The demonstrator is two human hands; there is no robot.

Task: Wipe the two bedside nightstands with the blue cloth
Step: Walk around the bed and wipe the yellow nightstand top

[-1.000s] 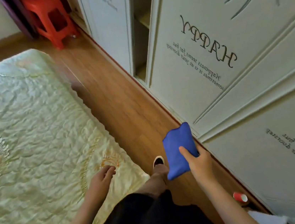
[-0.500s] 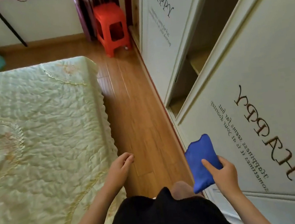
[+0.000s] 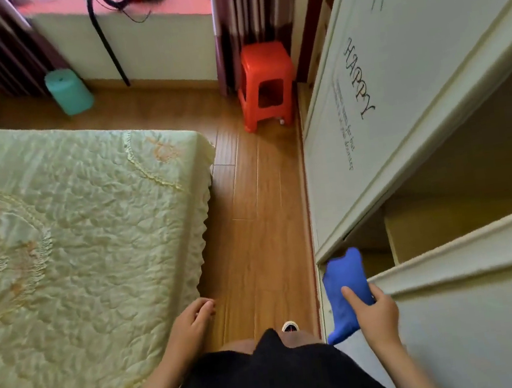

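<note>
We grip the folded blue cloth [image 3: 345, 292] in our right hand [image 3: 376, 314], thumb pressed across it, beside the cream wardrobe door [image 3: 458, 330] at the wooden floor's [image 3: 250, 210] right edge. Our left hand [image 3: 190, 324] hangs empty, fingers loosely curled, at the near corner of the pale green quilted bedspread [image 3: 77, 248]. A red plastic stool [image 3: 267, 83] stands at the floor's far end.

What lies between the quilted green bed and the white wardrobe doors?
In the head view, a strip of bare wooden floor separates the quilted green bed from the white wardrobe doors.
</note>
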